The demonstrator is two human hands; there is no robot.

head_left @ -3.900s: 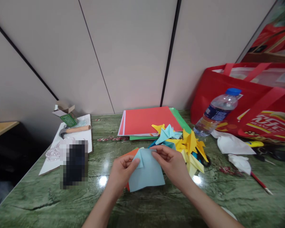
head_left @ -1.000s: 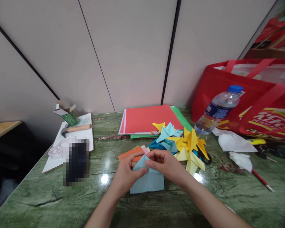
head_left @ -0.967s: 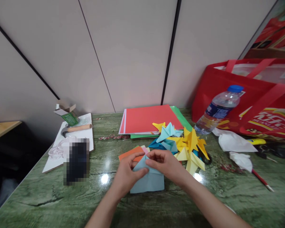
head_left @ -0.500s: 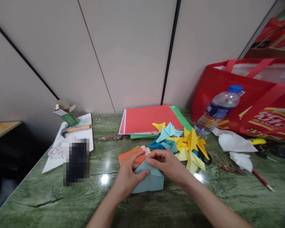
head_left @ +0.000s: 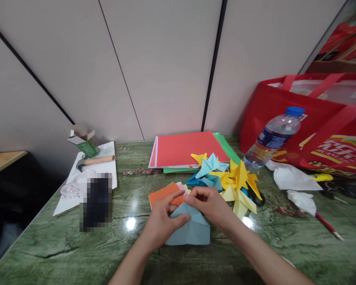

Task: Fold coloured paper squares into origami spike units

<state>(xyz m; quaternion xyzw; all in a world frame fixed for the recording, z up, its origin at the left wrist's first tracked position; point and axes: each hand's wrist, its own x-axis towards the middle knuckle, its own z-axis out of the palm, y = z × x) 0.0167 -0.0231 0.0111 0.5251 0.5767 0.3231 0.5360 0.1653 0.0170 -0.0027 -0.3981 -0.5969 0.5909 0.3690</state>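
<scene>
A light blue sheet of origami paper (head_left: pixel 192 231), creased and with its top folded to a point, is between my two hands. My left hand (head_left: pixel 164 215) grips its left side, thumb across the front. With thumb and forefinger, my right hand (head_left: pixel 204 202) pinches the paper near its top point. Just behind my left hand lie orange and other coloured paper squares (head_left: pixel 163 194), partly hidden by the fingers. Folded paper cranes (head_left: pixel 239 176) in yellow, pale yellow and blue are heaped beyond my right hand.
Large coloured sheets (head_left: pixel 186 150) lie against the wall. At the right stand a plastic bottle (head_left: pixel 273 136) and a red bag (head_left: pixel 320 122), with tissues (head_left: pixel 293 178) and a red pen (head_left: pixel 329 226) before them. Left, a white board (head_left: pixel 112 174) bears a small sickle (head_left: pixel 99 160), beads and a box.
The light blue paper has shifted slightly right and turned, so its pointed top and lower edge show more squarely. Both hands keep hold of it.
</scene>
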